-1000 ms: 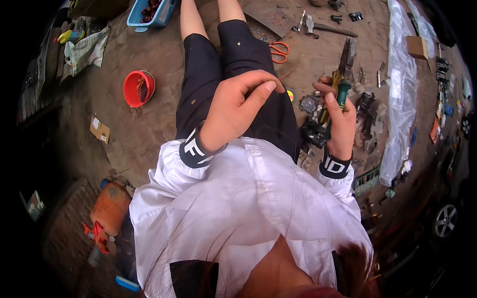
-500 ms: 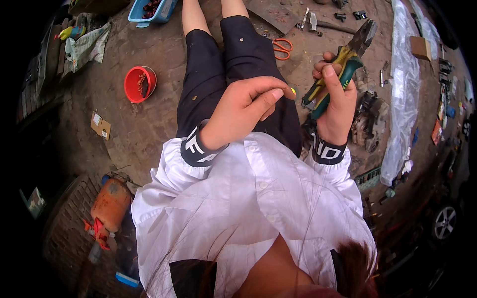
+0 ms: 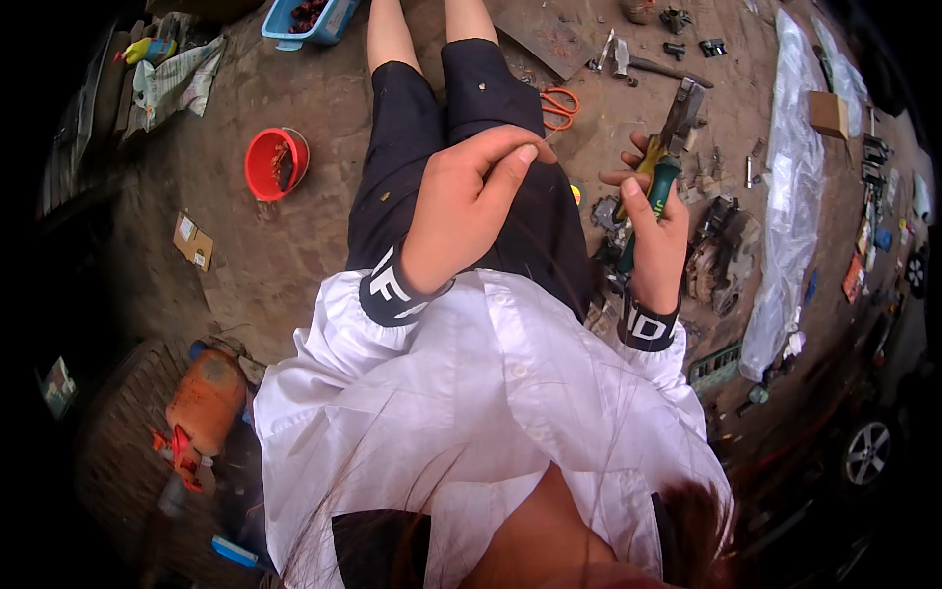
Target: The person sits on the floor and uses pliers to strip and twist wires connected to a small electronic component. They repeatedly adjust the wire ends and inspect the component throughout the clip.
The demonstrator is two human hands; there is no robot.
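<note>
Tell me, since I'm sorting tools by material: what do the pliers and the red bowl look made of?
Pliers in the right hand: dull grey metal head, handles sleeved in green and yellow, probably plastic. Red bowl: likely plastic, given its even bright colour and thin rim.

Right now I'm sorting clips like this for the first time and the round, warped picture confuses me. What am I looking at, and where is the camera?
The camera sits on a person's head and looks straight down, so you see their white shirt, black shorts and both hands from above. The wide lens bends the edges; that is why the picture looks round.

The right hand grips a pair of pliers with yellow and green handles, jaws pointing away. The left hand is curled with fingers pinched; whether it holds something small is unclear.

Below is a dirt floor with a red bowl, orange-handled scissors, scattered metal parts, a clear plastic sheet and an orange canister.
</note>
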